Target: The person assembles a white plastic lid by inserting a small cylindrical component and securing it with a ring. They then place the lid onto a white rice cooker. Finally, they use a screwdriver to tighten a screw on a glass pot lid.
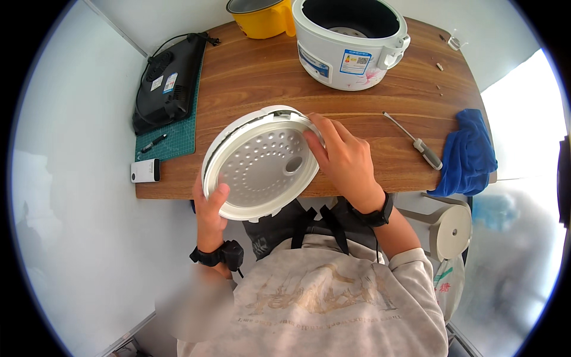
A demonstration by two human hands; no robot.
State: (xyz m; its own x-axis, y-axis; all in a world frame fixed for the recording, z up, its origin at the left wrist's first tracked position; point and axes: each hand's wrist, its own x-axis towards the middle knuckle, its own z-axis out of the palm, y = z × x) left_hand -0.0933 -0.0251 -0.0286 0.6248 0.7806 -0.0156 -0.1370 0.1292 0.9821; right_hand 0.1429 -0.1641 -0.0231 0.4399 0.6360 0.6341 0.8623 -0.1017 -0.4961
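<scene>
Head view: both hands hold a round white rice-cooker lid [262, 162] tilted up over the near edge of the wooden table [250, 77], its perforated metal inner plate facing the person; the left hand [209, 205] is closed on the lower rim with the thumb on the plate, and the right hand [345, 157] is closed on the upper right rim. The lid is already off the white cooker body [348, 50], which stands open at the far side. The screwdriver [416, 143] lies untouched right of the hands, so, in my judgement, any work on the lid remains.
</scene>
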